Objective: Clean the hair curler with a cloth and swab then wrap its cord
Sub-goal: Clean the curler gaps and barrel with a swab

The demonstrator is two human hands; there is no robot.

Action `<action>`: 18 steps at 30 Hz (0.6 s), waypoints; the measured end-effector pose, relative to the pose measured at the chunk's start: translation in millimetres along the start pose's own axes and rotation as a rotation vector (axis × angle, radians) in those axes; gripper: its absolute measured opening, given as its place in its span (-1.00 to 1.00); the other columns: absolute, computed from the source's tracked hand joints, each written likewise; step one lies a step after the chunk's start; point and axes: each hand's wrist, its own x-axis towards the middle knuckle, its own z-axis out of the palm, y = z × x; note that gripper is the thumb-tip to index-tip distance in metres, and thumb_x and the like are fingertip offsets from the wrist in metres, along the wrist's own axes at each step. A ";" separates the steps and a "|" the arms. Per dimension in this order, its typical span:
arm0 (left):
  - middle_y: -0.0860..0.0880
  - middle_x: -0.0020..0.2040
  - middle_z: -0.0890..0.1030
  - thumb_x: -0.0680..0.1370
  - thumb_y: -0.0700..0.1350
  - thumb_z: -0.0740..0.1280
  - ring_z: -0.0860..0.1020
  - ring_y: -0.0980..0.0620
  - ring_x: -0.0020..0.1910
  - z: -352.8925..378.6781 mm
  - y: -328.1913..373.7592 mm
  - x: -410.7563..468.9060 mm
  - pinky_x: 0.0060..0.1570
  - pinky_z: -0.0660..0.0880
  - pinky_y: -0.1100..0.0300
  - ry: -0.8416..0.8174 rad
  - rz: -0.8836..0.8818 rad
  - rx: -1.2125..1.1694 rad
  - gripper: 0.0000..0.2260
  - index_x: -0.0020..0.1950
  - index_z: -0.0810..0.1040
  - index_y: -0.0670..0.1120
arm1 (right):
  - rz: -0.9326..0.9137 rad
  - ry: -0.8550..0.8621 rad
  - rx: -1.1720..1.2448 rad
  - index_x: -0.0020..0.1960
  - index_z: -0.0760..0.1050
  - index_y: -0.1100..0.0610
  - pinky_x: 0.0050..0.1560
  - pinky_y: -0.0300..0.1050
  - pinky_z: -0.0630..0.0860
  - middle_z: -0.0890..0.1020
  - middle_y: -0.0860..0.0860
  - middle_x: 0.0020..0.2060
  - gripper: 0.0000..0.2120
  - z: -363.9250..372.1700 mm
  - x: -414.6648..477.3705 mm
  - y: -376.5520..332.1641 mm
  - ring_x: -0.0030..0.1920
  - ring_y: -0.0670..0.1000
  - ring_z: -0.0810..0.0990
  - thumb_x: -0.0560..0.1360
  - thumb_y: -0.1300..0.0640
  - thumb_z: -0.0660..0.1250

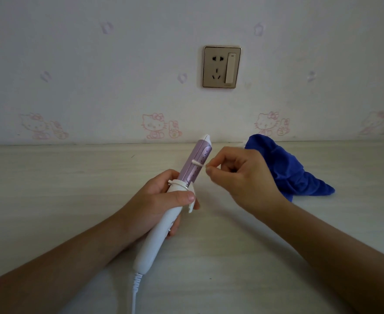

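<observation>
The hair curler [194, 164] has a white handle and a pink-purple barrel, and it points up and away over the table. My left hand [163, 200] grips its handle just below the white collar, thumb across the front. My right hand [240, 175] pinches a white cotton swab [197, 163] between thumb and forefinger. The swab lies sideways with its tip touching the barrel beside a row of small holes. The white cord [136, 288] runs from the handle's base down out of view. A crumpled blue cloth [292, 173] lies on the table behind my right hand.
The pale wood-grain table [62, 189] meets a wall with pink cartoon cat wallpaper. A gold-framed wall socket with a switch [221, 67] sits above the curler's tip.
</observation>
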 end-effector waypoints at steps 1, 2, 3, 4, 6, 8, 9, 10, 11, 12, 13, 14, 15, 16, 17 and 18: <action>-0.23 -0.09 0.71 0.45 -0.13 0.42 0.45 -0.07 -0.59 1.7 0.4 0.0 -0.54 0.42 0.21 0.011 -0.009 -0.003 -0.65 0.18 0.46 -0.17 | -0.020 -0.067 0.012 -0.23 0.63 0.00 -0.47 -0.21 0.35 0.47 0.07 -0.53 -0.77 3.3 -3.8 -2.0 -0.52 -0.09 0.33 0.53 0.27 0.47; -0.24 -0.08 0.72 0.44 -0.14 0.42 0.45 -0.07 -0.59 3.0 0.9 -0.5 -0.54 0.43 0.21 0.025 -0.010 -0.003 -0.65 0.19 0.47 -0.16 | -0.038 -0.132 0.016 -0.24 0.62 -0.05 -0.47 -0.23 0.35 0.48 -0.04 -0.55 -0.74 7.4 -7.7 -4.6 -0.52 -0.12 0.33 0.52 0.27 0.46; -0.24 -0.07 0.72 0.44 -0.14 0.43 0.46 -0.08 -0.58 3.8 1.2 -1.0 -0.53 0.43 0.20 0.037 -0.004 0.003 -0.64 0.19 0.47 -0.15 | -0.050 -0.173 0.009 -0.24 0.61 -0.07 -0.48 -0.25 0.35 0.49 -0.12 -0.56 -0.73 10.9 -10.0 -6.8 -0.53 -0.14 0.33 0.52 0.27 0.46; -0.23 -0.06 0.73 0.44 -0.14 0.43 0.47 -0.08 -0.57 3.6 1.4 -1.6 -0.52 0.44 0.19 0.043 0.002 0.012 -0.65 0.20 0.47 -0.14 | -0.053 -0.173 -0.002 -0.24 0.62 -0.07 -0.48 -0.26 0.35 0.48 -0.16 -0.56 -0.74 12.1 -9.7 -8.4 -0.53 -0.15 0.33 0.52 0.26 0.46; -0.20 -0.01 0.74 0.46 -0.14 0.42 0.50 -0.08 -0.53 1.6 2.4 -2.4 -0.49 0.45 0.18 0.034 0.004 0.038 -0.66 0.20 0.46 -0.13 | -0.028 -0.072 -0.024 -0.23 0.63 0.02 -0.49 -0.26 0.34 0.45 -0.12 -0.56 -0.79 7.6 -2.4 -7.2 -0.54 -0.15 0.32 0.52 0.26 0.47; -0.18 0.03 0.74 0.46 -0.14 0.43 0.51 -0.07 -0.53 -0.4 1.7 -3.0 -0.48 0.46 0.17 0.004 -0.004 0.052 -0.65 0.20 0.44 -0.12 | 0.017 0.055 -0.039 -0.22 0.64 0.08 -0.48 -0.24 0.35 0.44 -0.06 -0.56 -0.83 -1.3 5.5 -3.4 -0.55 -0.14 0.31 0.52 0.27 0.47; -0.19 0.03 0.74 0.46 -0.13 0.44 0.49 -0.06 -0.54 -0.5 0.6 -3.5 -0.49 0.45 0.17 -0.009 -0.008 0.058 -0.64 0.20 0.44 -0.12 | 0.029 0.083 -0.039 -0.22 0.64 0.10 -0.48 -0.23 0.36 0.45 -0.03 -0.55 -0.83 -4.0 7.2 -1.8 -0.55 -0.13 0.31 0.52 0.27 0.46; -0.19 0.02 0.74 0.45 -0.12 0.45 0.48 -0.06 -0.55 -0.3 0.1 -3.8 -0.50 0.45 0.18 -0.015 -0.011 0.066 -0.63 0.21 0.44 -0.11 | 0.029 0.070 -0.035 -0.22 0.64 0.11 -0.48 -0.23 0.36 0.45 -0.02 -0.55 -0.84 -4.3 6.6 -1.7 -0.55 -0.12 0.31 0.52 0.28 0.47; -0.19 0.00 0.74 0.43 -0.09 0.46 0.47 -0.05 -0.55 0.1 -0.3 -4.6 -0.51 0.45 0.18 -0.013 -0.012 0.074 -0.61 0.20 0.45 -0.10 | 0.017 0.020 -0.029 -0.21 0.64 0.13 -0.48 -0.24 0.35 0.45 -0.03 -0.55 -0.85 -1.9 3.9 -2.7 -0.55 -0.13 0.31 0.52 0.28 0.47; -0.20 -0.03 0.74 0.42 -0.04 0.46 0.46 -0.05 -0.55 0.5 -0.1 -3.5 -0.52 0.44 0.19 -0.003 -0.015 0.077 -0.60 0.19 0.46 -0.09 | -0.001 -0.043 -0.028 -0.21 0.64 0.14 -0.47 -0.26 0.35 0.45 -0.05 -0.55 -0.86 2.3 0.1 -4.1 -0.54 -0.14 0.32 0.52 0.29 0.47; -0.21 -0.06 0.73 0.41 0.01 0.43 0.46 -0.06 -0.56 0.9 0.5 -2.2 -0.52 0.43 0.19 0.011 -0.016 0.069 -0.60 0.18 0.46 -0.10 | -0.012 -0.087 -0.032 -0.20 0.65 0.14 -0.47 -0.27 0.34 0.45 -0.07 -0.55 -0.86 6.0 -3.0 -4.9 -0.54 -0.14 0.32 0.51 0.29 0.48; -0.24 -0.09 0.73 0.42 0.04 0.39 0.45 -0.08 -0.57 0.9 1.7 -0.2 -0.53 0.42 0.18 0.027 -0.016 0.049 -0.60 0.16 0.46 -0.13 | -0.013 -0.094 -0.035 -0.20 0.65 0.13 -0.46 -0.28 0.34 0.44 -0.08 -0.55 -0.86 6.9 -4.0 -5.1 -0.54 -0.14 0.32 0.51 0.29 0.48; -0.27 -0.13 0.72 0.45 0.06 0.35 0.44 -0.09 -0.58 0.6 3.5 2.1 -0.53 0.40 0.18 0.038 -0.018 0.016 -0.61 0.13 0.44 -0.17 | -0.001 -0.064 -0.031 -0.20 0.65 0.13 -0.47 -0.28 0.33 0.44 -0.06 -0.55 -0.85 5.0 -1.9 -4.5 -0.54 -0.14 0.31 0.51 0.30 0.48; -0.30 -0.14 0.71 0.48 0.07 0.30 0.43 -0.10 -0.59 -0.1 5.1 3.4 -0.53 0.39 0.18 0.038 -0.016 -0.012 -0.62 0.12 0.43 -0.20 | 0.018 -0.006 -0.022 -0.21 0.65 0.12 -0.48 -0.26 0.33 0.43 -0.01 -0.56 -0.84 0.7 1.6 -3.0 -0.54 -0.13 0.31 0.51 0.30 0.47; -0.31 -0.13 0.70 0.50 0.07 0.27 0.42 -0.09 -0.59 -0.3 5.8 3.5 -0.53 0.38 0.19 0.029 -0.007 -0.013 -0.63 0.12 0.44 -0.20 | 0.039 0.059 -0.017 -0.21 0.65 0.10 -0.48 -0.22 0.34 0.44 0.08 -0.55 -0.84 -4.5 5.1 -1.3 -0.53 -0.10 0.32 0.52 0.29 0.47; -0.31 -0.12 0.70 0.50 0.06 0.28 0.42 -0.09 -0.58 0.1 5.5 2.1 -0.53 0.39 0.20 0.017 0.004 0.008 -0.63 0.14 0.46 -0.19 | 0.057 0.110 -0.018 -0.21 0.65 0.09 -0.48 -0.18 0.36 0.47 0.15 -0.52 -0.83 -9.1 7.5 0.3 -0.52 -0.07 0.34 0.52 0.28 0.46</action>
